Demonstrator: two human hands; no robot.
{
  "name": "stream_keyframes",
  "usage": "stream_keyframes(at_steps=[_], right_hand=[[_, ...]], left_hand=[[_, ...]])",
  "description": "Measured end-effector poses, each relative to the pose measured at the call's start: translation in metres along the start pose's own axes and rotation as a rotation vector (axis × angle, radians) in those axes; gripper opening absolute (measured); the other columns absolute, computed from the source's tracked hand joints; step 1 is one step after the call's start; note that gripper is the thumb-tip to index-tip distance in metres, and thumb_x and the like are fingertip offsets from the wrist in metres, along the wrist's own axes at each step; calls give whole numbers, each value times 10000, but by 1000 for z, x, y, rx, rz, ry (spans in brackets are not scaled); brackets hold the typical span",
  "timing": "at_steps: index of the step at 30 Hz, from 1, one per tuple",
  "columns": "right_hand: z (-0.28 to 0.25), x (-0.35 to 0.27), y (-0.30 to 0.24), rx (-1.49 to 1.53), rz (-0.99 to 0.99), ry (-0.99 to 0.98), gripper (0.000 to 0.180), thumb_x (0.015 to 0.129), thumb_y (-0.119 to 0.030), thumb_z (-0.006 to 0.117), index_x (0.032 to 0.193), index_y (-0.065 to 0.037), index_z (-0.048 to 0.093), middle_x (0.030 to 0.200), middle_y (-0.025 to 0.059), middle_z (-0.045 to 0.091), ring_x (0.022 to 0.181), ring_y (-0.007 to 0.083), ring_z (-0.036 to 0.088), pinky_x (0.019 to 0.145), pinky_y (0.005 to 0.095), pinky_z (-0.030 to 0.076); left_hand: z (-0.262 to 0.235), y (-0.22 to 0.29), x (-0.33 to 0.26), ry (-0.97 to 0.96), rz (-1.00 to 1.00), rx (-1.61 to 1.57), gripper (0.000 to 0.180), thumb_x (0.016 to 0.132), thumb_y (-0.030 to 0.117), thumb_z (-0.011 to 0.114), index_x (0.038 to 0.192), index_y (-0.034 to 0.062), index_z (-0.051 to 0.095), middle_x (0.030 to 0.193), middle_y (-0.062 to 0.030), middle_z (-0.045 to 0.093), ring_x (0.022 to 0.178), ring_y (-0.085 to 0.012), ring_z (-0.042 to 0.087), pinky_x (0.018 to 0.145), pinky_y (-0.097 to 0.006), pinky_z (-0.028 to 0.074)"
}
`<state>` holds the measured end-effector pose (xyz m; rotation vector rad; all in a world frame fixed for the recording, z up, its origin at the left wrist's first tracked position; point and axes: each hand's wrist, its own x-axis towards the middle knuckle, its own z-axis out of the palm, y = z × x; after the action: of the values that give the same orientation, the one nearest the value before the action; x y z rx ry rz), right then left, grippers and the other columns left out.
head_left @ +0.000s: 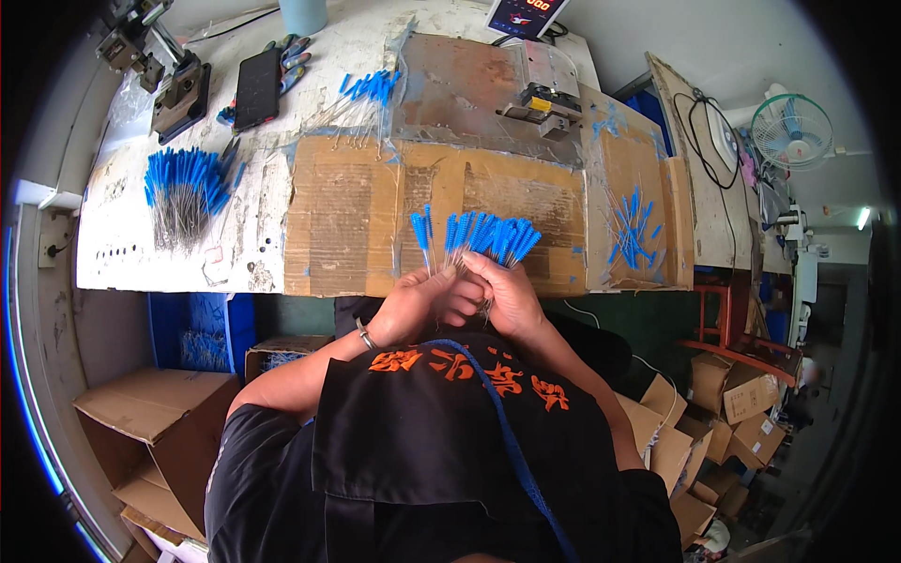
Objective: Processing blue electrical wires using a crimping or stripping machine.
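Note:
Both my hands are together at the table's front edge, holding small wire brushes with blue bristle heads pointing up and away. My left hand (419, 305) pinches a couple of blue brushes (422, 228) by their thin wire stems, slightly apart from the rest. In my right hand (504, 293) is a fanned bunch of several blue brushes (493, 235), the stems gripped between thumb and fingers. The lower stems are partly hidden by my fingers. Under the brush heads lies a cardboard sheet (347, 220) taped to the tabletop.
A dense pile of blue brushes (188, 188) lies at left, a smaller pile (374, 89) farther back, and scattered ones (635, 230) at right. Behind stand a metal plate (450, 84), a small metal fixture (549, 103), a phone (257, 89) and a hand press (178, 94).

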<state>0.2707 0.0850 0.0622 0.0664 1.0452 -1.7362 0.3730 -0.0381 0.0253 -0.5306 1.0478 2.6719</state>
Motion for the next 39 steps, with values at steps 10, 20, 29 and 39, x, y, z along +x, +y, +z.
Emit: stream_keyframes(at_steps=[10, 20, 29, 39], right_hand=[[2, -2, -1, -13, -44, -1, 157, 900, -199, 594, 917, -48, 553, 570, 6, 420, 450, 159, 453, 434, 345, 433], [-1, -3, 1, -15, -70, 21, 181, 902, -209, 597, 913, -32, 567, 559, 17, 439, 449, 173, 483, 439, 353, 445], [-2, -5, 3, 23, -74, -2, 185, 907, -200, 587, 880, -20, 561, 562, 21, 445, 450, 175, 488, 431, 343, 443], [-16, -3, 9, -2, -178, -25, 262, 906, -274, 593, 847, -24, 546, 602, 44, 478, 474, 166, 501, 431, 316, 445]], left_hand=[[-1, 1, 0, -29, 14, -44, 379, 998, 286, 383, 1107, -20, 578, 1030, -117, 653, 788, -152, 610, 687, -266, 506], [-1, -4, 3, -19, 69, 18, 335, 993, 281, 418, 1099, -1, 566, 1001, -118, 659, 735, -145, 624, 652, -271, 515], [1, -6, 3, -10, 57, -33, 291, 991, 238, 422, 1085, -1, 558, 982, -124, 659, 710, -155, 627, 638, -274, 525], [4, -11, 4, 28, 95, 30, 277, 983, 245, 455, 1037, 11, 592, 905, -67, 629, 735, -132, 592, 635, -263, 504]])
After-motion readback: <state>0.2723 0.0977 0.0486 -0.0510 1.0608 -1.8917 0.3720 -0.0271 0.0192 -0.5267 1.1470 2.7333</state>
